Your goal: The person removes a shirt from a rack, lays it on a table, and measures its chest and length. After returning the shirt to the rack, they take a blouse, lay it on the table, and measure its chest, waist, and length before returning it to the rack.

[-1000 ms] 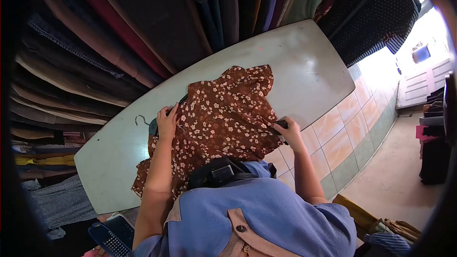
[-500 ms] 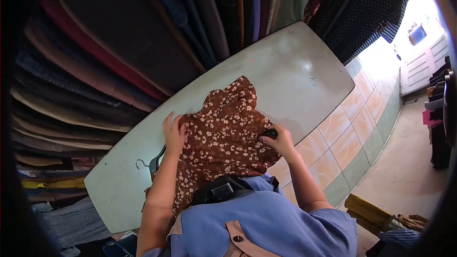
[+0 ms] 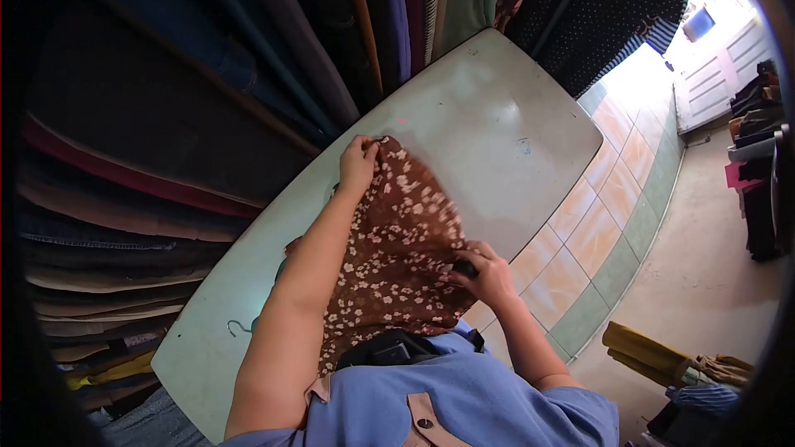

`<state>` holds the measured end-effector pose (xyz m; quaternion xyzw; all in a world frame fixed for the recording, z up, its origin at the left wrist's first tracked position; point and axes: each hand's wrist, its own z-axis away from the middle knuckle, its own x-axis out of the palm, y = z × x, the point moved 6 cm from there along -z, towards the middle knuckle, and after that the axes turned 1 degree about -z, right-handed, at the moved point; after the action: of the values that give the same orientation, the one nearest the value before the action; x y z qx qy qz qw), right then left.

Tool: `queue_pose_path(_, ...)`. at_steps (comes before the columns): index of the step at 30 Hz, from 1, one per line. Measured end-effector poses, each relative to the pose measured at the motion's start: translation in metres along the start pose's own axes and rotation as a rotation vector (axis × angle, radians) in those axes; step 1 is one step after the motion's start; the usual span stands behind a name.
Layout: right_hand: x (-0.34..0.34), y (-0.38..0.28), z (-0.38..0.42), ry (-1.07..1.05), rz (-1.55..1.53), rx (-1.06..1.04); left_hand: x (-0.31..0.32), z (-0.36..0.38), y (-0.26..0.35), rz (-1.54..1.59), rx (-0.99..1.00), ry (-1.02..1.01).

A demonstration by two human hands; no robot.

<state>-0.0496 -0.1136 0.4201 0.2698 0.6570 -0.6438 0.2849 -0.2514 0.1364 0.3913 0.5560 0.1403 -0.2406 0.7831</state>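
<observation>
A brown garment with white flowers [image 3: 389, 257] lies over the pale table [image 3: 480, 108] and reaches to my waist. My left hand [image 3: 358, 167] pinches its far corner between closed fingers. At the garment's right edge, my right hand [image 3: 483, 271] is closed around a small black object [image 3: 464, 268], with the fingertips touching the cloth. The object's kind cannot be made out. The hook of a hanger [image 3: 238, 329] shows on the table left of my left forearm; the rest is mostly hidden behind the arm.
Hanging clothes [image 3: 149, 174] line the table's far and left sides. A dotted black garment [image 3: 621, 16] hangs beyond the far right corner. Tiled floor [image 3: 592, 240] runs along the right. Folded mustard cloth [image 3: 642, 352] is at the lower right, and more clothes [image 3: 758, 165] hang at the right edge.
My left hand has moved up and right to the garment's far corner and closed on it. The far part of the garment is drawn straighter. The view has shifted slightly.
</observation>
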Motion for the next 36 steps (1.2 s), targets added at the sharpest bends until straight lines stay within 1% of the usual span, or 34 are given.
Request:
queue_pose_path(1, 0.000, 0.004, 0.002, 0.060, 0.040, 0.052, -0.002, 0.000, -0.012, -0.002, -0.011, -0.002)
queue_pose_path(2, 0.004, 0.014, 0.002, 0.055, 0.065, 0.137, -0.002, -0.001, -0.012, 0.102, 0.204, 0.006)
queue_pose_path(3, 0.004, 0.016, 0.001, 0.049, 0.064, 0.134, -0.007, 0.008, 0.000, 0.207, 0.421, 0.016)
queue_pose_path(5, -0.003, 0.029, 0.000, 0.083, 0.121, 0.274, -0.017, 0.024, 0.000, 0.188, 0.456, 0.017)
queue_pose_path(7, -0.013, 0.036, -0.006, 0.108, 0.108, 0.305, -0.040, 0.062, 0.012, -0.199, 0.691, 0.356)
queue_pose_path(8, -0.022, 0.039, -0.008, 0.181, 0.028, 0.328, -0.044, 0.072, 0.003, -0.198, 0.683, 0.358)
queue_pose_path(9, -0.030, 0.040, -0.010, 0.253, -0.052, 0.351, -0.043, 0.076, -0.011, -0.139, 0.571, 0.236)
queue_pose_path(10, -0.031, 0.038, -0.014, 0.217, -0.214, 0.399, -0.040, 0.081, -0.024, -0.080, 0.458, 0.116)
queue_pose_path(11, -0.025, 0.037, -0.015, 0.209, -0.214, 0.397, -0.027, 0.091, -0.029, 0.020, 0.452, -0.015)
queue_pose_path(12, -0.013, 0.038, -0.017, 0.185, -0.383, 0.394, -0.010, 0.101, -0.030, 0.120, 0.445, -0.145)
queue_pose_path(13, -0.007, 0.024, -0.023, 0.160, -0.552, 0.391, 0.008, 0.114, -0.029, 0.129, 0.309, -0.346)
queue_pose_path(14, -0.009, 0.003, -0.025, 0.120, -0.465, 0.321, 0.024, 0.127, -0.026, 0.279, 0.145, -0.547)
queue_pose_path(15, -0.002, -0.005, -0.027, 0.118, -0.465, 0.321, 0.041, 0.133, -0.033, 0.339, 0.039, -0.658)
queue_pose_path(17, 0.003, -0.030, -0.033, 0.153, -0.261, 0.087, 0.055, 0.140, -0.035, 0.419, -0.121, -0.738)
queue_pose_path(18, 0.009, -0.034, -0.033, 0.131, -0.224, 0.066, 0.057, 0.138, -0.034, 0.421, -0.119, -0.735)
queue_pose_path(19, 0.013, -0.036, -0.035, 0.129, -0.224, 0.062, 0.057, 0.135, -0.036, 0.433, -0.167, -0.723)
queue_pose_path(20, 0.015, -0.038, -0.037, 0.150, -0.172, 0.046, 0.057, 0.133, -0.039, 0.444, -0.215, -0.708)
queue_pose_path(21, 0.016, -0.041, -0.038, 0.170, -0.121, 0.033, 0.056, 0.131, -0.038, 0.445, -0.218, -0.703)
queue_pose_path(23, 0.016, -0.044, -0.041, 0.181, -0.121, 0.026, 0.055, 0.130, -0.040, 0.521, -0.317, -0.684)
queue_pose_path(24, 0.015, -0.046, -0.043, 0.195, -0.116, 0.020, 0.056, 0.130, -0.041, 0.563, -0.386, -0.709)
queue_pose_path(28, 0.015, -0.046, -0.048, 0.161, -0.051, 0.035, 0.054, 0.120, -0.044, 0.558, -0.420, -0.725)
queue_pose_path(30, 0.017, -0.043, -0.048, 0.159, 0.044, 0.028, 0.039, 0.099, -0.037, 0.176, -0.187, -0.612)
queue_pose_path(32, 0.022, -0.034, -0.048, 0.156, 0.041, 0.064, 0.005, 0.067, -0.022, -0.211, 0.276, -0.105)
queue_pose_path(33, 0.024, -0.028, -0.048, 0.155, 0.038, 0.093, -0.007, 0.052, -0.024, -0.163, 0.235, -0.003)
queue_pose_path(34, 0.026, -0.025, -0.050, 0.153, 0.040, 0.093, -0.021, 0.045, -0.016, -0.265, 0.208, 0.116)
queue_pose_path(35, 0.027, -0.023, -0.051, 0.161, 0.058, 0.088, -0.023, 0.040, -0.013, -0.263, 0.205, 0.117)
queue_pose_path(36, 0.028, -0.021, -0.052, 0.170, 0.076, 0.084, -0.029, 0.035, -0.010, -0.322, 0.197, 0.190)
